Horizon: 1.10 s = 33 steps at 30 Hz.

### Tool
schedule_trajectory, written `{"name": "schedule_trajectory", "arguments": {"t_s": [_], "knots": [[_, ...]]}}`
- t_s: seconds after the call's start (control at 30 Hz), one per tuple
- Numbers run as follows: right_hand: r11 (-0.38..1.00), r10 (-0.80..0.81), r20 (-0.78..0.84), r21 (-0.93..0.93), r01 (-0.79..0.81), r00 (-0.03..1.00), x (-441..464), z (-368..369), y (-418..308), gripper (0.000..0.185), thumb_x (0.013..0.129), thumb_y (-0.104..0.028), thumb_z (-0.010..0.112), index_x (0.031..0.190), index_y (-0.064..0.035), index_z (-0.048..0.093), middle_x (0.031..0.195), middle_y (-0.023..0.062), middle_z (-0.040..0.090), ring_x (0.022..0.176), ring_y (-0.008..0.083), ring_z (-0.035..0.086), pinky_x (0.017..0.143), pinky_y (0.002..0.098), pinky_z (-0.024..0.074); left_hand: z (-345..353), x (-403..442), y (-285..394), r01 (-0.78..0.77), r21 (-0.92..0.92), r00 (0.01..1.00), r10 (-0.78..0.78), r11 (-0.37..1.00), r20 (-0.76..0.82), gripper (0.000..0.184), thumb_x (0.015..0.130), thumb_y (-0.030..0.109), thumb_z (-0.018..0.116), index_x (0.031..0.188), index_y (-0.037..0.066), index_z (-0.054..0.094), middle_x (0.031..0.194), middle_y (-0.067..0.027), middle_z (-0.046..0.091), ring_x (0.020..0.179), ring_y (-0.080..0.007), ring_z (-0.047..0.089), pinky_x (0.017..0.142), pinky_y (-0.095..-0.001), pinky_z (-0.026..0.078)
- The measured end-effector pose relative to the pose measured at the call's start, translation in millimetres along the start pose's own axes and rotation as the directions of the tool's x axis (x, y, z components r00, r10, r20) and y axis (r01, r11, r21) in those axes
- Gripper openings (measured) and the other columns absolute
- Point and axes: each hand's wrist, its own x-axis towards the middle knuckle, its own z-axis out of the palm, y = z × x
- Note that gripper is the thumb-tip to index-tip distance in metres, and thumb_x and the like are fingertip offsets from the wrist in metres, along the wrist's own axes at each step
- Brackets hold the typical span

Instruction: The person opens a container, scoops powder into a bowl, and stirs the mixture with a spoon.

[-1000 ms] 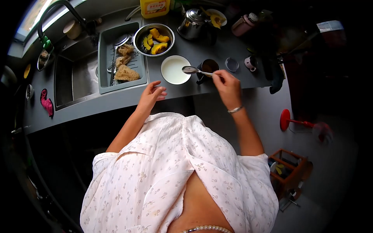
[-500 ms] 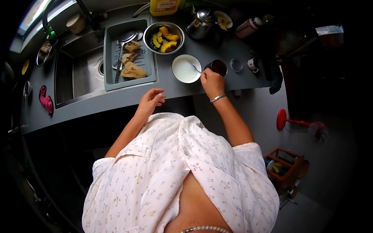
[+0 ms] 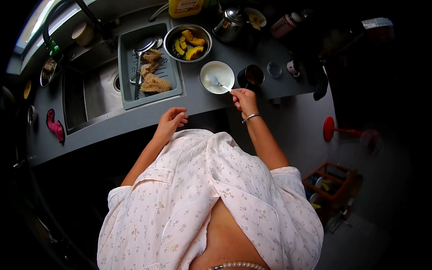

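Observation:
My right hand grips the handle of a metal spoon, whose bowl dips into the white contents of a round bowl near the counter's front edge. Just right of that bowl stands a dark mug with dark contents. My left hand hovers at the counter's front edge, holding nothing, its fingers loosely curled and apart. Behind the white bowl is a metal bowl with yellow pumpkin pieces.
A grey drainer tray with brown scrubbers sits beside the sink. Farther back stand a kettle and a yellow jug. A clear lid and a small cup lie to the right.
My right hand has moved left and down from over the mug, bringing the spoon into the white bowl. My left hand has shifted slightly down. The view has shifted a little.

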Motion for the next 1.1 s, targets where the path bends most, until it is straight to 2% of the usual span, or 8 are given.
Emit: {"name": "schedule_trajectory", "arguments": {"t_s": [0.27, 0.3, 0.37, 0.5, 0.7, 0.77, 0.87, 1.1], "knots": [[0.679, -0.607, -0.062, -0.557, 0.477, 0.792, 11, 1, -10, 0.016, 0.086, -0.015, 0.064, 0.079, -0.0016, 0.066, 0.061, 0.0102, 0.065, 0.057, 0.0207, 0.066, 0.054, 0.0320, 0.0494, -7, -1, 3, 0.006, 0.041, 1.000, -0.007, 0.999, 0.025, 0.027, 0.098, 0.018, 0.056, 0.121, 0.003, 0.059, 0.102, -0.0064, 0.066, 0.090, -0.0134, 0.063, 0.081, -0.0266, 0.051], [0.681, -0.607, -0.064, -0.556, 0.477, 0.792, 12, 3, -10, 0.016, 0.086, -0.015, 0.064, 0.079, -0.0016, 0.066, 0.061, 0.0102, 0.065, 0.057, 0.0207, 0.066, 0.054, 0.0320, 0.0494, -7, -1, 3, 0.008, 0.043, 1.000, -0.009, 0.999, 0.025, 0.027, 0.099, 0.018, 0.056, 0.121, 0.002, 0.059, 0.102, -0.0065, 0.065, 0.090, -0.0134, 0.063, 0.081, -0.0266, 0.051], [0.367, -0.758, 0.010, -0.820, 0.439, 0.652, 14, 4, -9, 0.016, 0.088, -0.019, 0.062, 0.080, -0.0061, 0.067, 0.069, 0.0152, 0.067, 0.065, 0.0309, 0.068, 0.058, 0.0391, 0.0520, -9, -2, 3, 0.010, 0.043, 1.000, -0.011, 0.999, 0.026, 0.027, 0.099, 0.018, 0.056, 0.121, 0.002, 0.059, 0.102, -0.0067, 0.066, 0.090, -0.0135, 0.063, 0.081, -0.0266, 0.051], [0.353, -0.717, 0.014, -0.855, 0.381, 0.697, 13, 5, -2, 0.016, 0.088, -0.022, 0.061, 0.080, -0.0093, 0.068, 0.074, 0.0165, 0.067, 0.070, 0.0368, 0.066, 0.062, 0.0442, 0.0526, -11, -2, 5, 0.022, 0.047, 1.000, -0.023, 0.999, 0.014, 0.028, 0.099, 0.019, 0.056, 0.120, 0.002, 0.059, 0.102, -0.0070, 0.065, 0.090, -0.0140, 0.063, 0.082, -0.0268, 0.051], [0.731, -0.440, -0.047, -0.600, 0.327, 0.897, 11, 7, 13, 0.016, 0.085, -0.017, 0.065, 0.080, -0.0022, 0.068, 0.064, 0.0083, 0.067, 0.056, 0.0183, 0.065, 0.053, 0.0320, 0.0482, -13, -3, 3, 0.026, 0.042, 0.999, -0.027, 0.999, 0.020, 0.028, 0.099, 0.019, 0.056, 0.120, 0.002, 0.058, 0.103, -0.0072, 0.065, 0.091, -0.0146, 0.063, 0.083, -0.0275, 0.051], [0.940, -0.207, -0.074, -0.293, 0.177, 0.975, 16, 8, 20, 0.014, 0.084, -0.013, 0.067, 0.080, 0.0005, 0.068, 0.061, 0.0027, 0.063, 0.047, 0.0081, 0.054, 0.045, 0.0230, 0.0393, -14, -3, 3, 0.021, 0.043, 0.999, -0.022, 0.999, 0.028, 0.028, 0.099, 0.019, 0.056, 0.121, 0.001, 0.058, 0.103, -0.0073, 0.065, 0.092, -0.0146, 0.063, 0.083, -0.0275, 0.051], [1.000, -0.012, -0.036, -0.021, 0.012, 0.999, 12, 6, 20, 0.011, 0.084, -0.011, 0.067, 0.082, -0.0003, 0.067, 0.061, 0.0012, 0.059, 0.042, 0.0054, 0.045, 0.039, 0.0191, 0.0308, -13, -3, 4, 0.022, 0.049, 0.999, -0.024, 0.999, 0.036, 0.029, 0.099, 0.019, 0.056, 0.121, 0.001, 0.058, 0.103, -0.0076, 0.065, 0.092, -0.0146, 0.063, 0.083, -0.0275, 0.051], [0.995, -0.003, 0.002, 0.097, 0.003, 1.000, -4, -1, 9, 0.010, 0.086, -0.011, 0.067, 0.085, -0.0006, 0.065, 0.062, 0.0000, 0.056, 0.041, 0.0030, 0.040, 0.037, 0.0168, 0.0261, -10, 0, 3, 0.043, 0.078, 0.998, -0.047, 0.996, 0.049, 0.029, 0.099, 0.019, 0.055, 0.121, 0.000, 0.058, 0.103, -0.0078, 0.065, 0.092, -0.0145, 0.062, 0.083, -0.0276, 0.051]]}}
